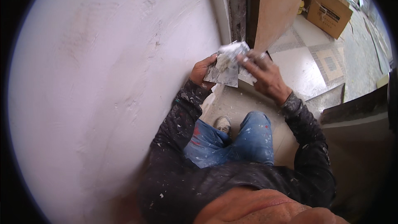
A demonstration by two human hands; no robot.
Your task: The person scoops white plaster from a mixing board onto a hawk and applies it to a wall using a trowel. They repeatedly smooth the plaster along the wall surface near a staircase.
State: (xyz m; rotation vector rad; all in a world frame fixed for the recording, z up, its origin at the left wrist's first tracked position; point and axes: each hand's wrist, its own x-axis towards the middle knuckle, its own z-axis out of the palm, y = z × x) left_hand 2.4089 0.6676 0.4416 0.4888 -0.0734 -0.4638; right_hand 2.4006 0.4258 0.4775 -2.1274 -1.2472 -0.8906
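My left hand (pixel 200 72) is closed on the left edge of a flat, squarish plate (pixel 230 81) smeared with grey and white. On the plate lies a lump of whitish paste (pixel 224 63). My right hand (pixel 267 74) grips a putty knife (pixel 239 49), whose blade is blurred by motion and coated with white paste. The blade is over the plate's upper edge; whether it touches the plate I cannot tell. The knife's handle is mostly hidden by my fingers.
A white, patchily plastered wall (pixel 103 87) fills the left side. Ahead stand a dark door frame (pixel 237 12) and a brown door panel (pixel 275 6). Beyond it, a cardboard box (pixel 329 10) sits on the tiled floor (pixel 302 64). At right is a dark-edged panel (pixel 356 110).
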